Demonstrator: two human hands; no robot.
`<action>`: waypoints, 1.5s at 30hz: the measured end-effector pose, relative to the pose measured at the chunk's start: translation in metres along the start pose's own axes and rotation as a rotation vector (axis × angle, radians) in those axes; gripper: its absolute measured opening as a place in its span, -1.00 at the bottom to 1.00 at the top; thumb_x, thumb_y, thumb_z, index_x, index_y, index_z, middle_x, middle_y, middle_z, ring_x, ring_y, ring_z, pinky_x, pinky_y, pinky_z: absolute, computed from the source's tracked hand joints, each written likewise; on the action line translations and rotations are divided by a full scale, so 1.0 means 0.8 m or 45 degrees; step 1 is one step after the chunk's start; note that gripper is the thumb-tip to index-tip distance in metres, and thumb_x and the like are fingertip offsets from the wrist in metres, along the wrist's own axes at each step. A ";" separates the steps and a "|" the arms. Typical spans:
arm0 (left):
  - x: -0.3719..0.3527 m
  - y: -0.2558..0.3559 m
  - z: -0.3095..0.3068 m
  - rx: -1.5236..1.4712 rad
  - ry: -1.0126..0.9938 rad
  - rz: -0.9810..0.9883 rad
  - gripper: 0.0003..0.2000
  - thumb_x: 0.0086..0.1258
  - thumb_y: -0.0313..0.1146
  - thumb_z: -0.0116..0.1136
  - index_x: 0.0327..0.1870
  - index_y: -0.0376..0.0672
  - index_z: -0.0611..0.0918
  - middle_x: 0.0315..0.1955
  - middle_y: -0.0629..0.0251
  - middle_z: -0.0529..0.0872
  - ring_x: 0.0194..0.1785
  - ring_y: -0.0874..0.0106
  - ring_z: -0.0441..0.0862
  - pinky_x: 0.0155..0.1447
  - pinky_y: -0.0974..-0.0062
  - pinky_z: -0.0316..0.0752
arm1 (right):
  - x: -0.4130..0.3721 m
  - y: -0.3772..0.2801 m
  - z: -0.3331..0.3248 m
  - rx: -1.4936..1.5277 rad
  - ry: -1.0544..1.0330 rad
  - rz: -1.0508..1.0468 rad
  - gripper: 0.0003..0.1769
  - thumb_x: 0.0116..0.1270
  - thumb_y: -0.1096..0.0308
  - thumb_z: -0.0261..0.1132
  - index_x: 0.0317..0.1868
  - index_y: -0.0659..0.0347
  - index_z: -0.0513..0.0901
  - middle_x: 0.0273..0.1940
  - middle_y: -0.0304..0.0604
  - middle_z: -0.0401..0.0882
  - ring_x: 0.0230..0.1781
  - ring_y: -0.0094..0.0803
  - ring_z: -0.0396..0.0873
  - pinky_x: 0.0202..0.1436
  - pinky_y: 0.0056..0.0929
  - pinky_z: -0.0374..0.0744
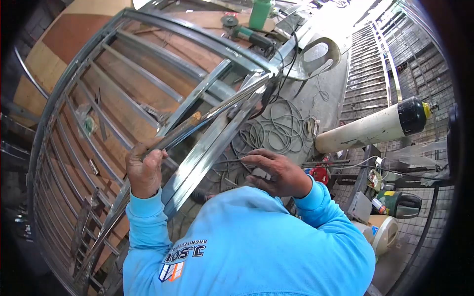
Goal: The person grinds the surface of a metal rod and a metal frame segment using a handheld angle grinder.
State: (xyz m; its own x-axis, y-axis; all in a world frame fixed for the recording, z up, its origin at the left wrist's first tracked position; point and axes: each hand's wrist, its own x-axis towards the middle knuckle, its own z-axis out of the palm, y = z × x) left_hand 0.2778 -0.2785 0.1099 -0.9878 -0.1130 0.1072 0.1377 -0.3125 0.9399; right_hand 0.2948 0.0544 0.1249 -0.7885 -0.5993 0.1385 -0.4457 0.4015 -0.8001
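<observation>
My left hand [144,167] is closed round a long thin metal bar [190,124], which slants up to the right over the frame. Beside and below the bar runs a wide shiny metal rail [205,148], part of a large barred metal frame [64,93]. My right hand [279,172] hovers right of the rail with its fingers apart and holds nothing. Under the frame lies a brown wooden board [118,113].
Coiled cable [276,123] lies on the floor past my hands. An angle grinder [249,35] and a green container [259,14] stand at the top. Rightward are a gas cylinder [370,126], a ladder-like metal rack [368,69] and a green power tool [401,203].
</observation>
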 end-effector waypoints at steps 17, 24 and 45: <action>0.366 -0.104 0.307 0.159 -0.409 -0.157 -0.84 0.35 -0.38 0.24 -0.25 -0.32 0.66 -0.42 0.20 0.69 -0.38 0.43 0.63 -0.23 0.52 0.57 | -0.143 0.225 -0.330 -0.051 0.590 0.391 -0.65 0.41 0.33 0.40 0.12 0.32 0.64 -0.02 0.05 0.69 -0.08 -0.24 0.73 0.01 -0.33 0.64; 0.506 -0.191 0.321 0.316 -0.433 -0.261 -0.79 0.39 -0.30 0.25 -0.38 -0.27 0.68 -0.51 0.31 0.65 -0.55 0.53 0.55 -0.43 0.59 0.48 | -0.086 0.309 -0.351 -0.049 0.704 0.526 -0.67 0.46 0.30 0.37 0.10 0.33 0.65 -0.24 -0.04 0.75 -0.21 -0.34 0.75 -0.09 -0.39 0.64; 0.605 -0.354 0.312 1.551 -0.431 -0.494 -0.52 0.43 0.11 0.31 -0.13 -0.24 0.79 -0.36 0.12 0.74 -0.23 0.27 0.67 -0.06 0.26 0.55 | 0.258 0.544 -0.394 -0.159 0.081 0.193 -0.54 0.44 0.02 0.32 0.02 0.31 0.71 -0.09 0.16 0.74 -0.03 0.07 0.71 0.06 -0.11 0.61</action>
State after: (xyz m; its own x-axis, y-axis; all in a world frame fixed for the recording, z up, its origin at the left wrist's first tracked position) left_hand -0.2573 -0.0094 -0.0235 -0.9417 0.0861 -0.3251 -0.1337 0.7913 0.5966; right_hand -0.1960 0.3238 -0.0107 -0.8740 -0.4819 0.0618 -0.3657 0.5688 -0.7367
